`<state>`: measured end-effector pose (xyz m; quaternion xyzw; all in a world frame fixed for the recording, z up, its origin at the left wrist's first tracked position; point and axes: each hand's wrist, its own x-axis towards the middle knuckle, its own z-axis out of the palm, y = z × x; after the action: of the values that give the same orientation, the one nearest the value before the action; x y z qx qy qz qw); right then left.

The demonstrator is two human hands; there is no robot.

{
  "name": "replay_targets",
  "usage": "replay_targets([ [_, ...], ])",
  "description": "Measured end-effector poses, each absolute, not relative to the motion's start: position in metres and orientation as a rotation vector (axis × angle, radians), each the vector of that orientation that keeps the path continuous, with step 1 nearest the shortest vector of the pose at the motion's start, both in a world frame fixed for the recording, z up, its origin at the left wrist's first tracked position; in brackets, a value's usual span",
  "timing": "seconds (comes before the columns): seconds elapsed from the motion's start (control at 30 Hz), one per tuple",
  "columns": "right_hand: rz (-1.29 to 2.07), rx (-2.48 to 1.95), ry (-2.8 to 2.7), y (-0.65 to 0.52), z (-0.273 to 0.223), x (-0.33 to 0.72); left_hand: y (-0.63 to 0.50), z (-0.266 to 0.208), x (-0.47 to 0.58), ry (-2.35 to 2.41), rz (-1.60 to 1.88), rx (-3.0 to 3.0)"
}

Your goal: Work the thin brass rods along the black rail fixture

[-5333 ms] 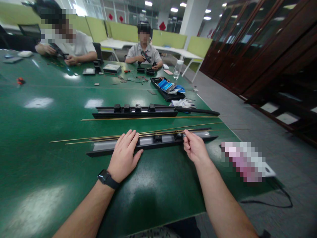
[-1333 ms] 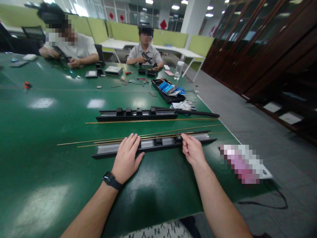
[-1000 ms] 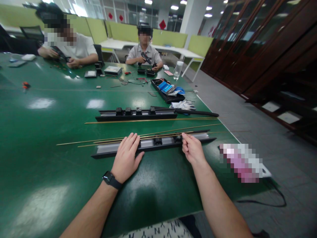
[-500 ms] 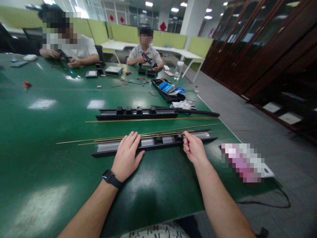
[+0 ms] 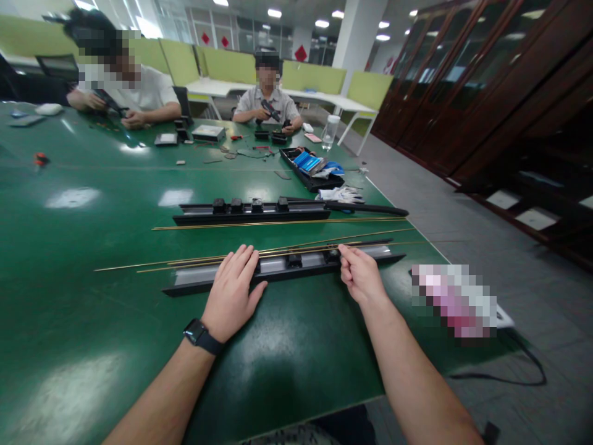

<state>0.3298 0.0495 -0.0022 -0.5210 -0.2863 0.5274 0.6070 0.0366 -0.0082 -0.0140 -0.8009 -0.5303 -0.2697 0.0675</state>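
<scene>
A long black rail (image 5: 278,267) with a silvery inner channel lies across the green table, with small black blocks (image 5: 294,259) set in it. Several thin brass-coloured rods (image 5: 125,267) run along its far side. My left hand (image 5: 234,293) rests flat over the rail and the rods, fingers stretched out and thumb apart; it hides part of the channel. Thumb and forefinger of my right hand (image 5: 362,272) are pinched on a thin brass-coloured rod (image 5: 310,249) near the rail's right part, beside another block.
A second black rail (image 5: 250,216) with several blocks lies farther back, brass-coloured rods (image 5: 222,226) before it. Beyond are white gloves (image 5: 340,195) and a black tray (image 5: 303,176) with blue items. A power strip (image 5: 504,318) sits at right. Two people work across the table.
The view has shifted slightly. Both hands keep about the same places on the rail and the rods.
</scene>
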Motion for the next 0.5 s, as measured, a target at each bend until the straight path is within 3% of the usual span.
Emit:
replay_targets([
  [0.5, 1.232, -1.224, -0.648, 0.049, -0.0017, 0.331, -0.0077, -0.0142, 0.0363, -1.595, -0.797, -2.405],
])
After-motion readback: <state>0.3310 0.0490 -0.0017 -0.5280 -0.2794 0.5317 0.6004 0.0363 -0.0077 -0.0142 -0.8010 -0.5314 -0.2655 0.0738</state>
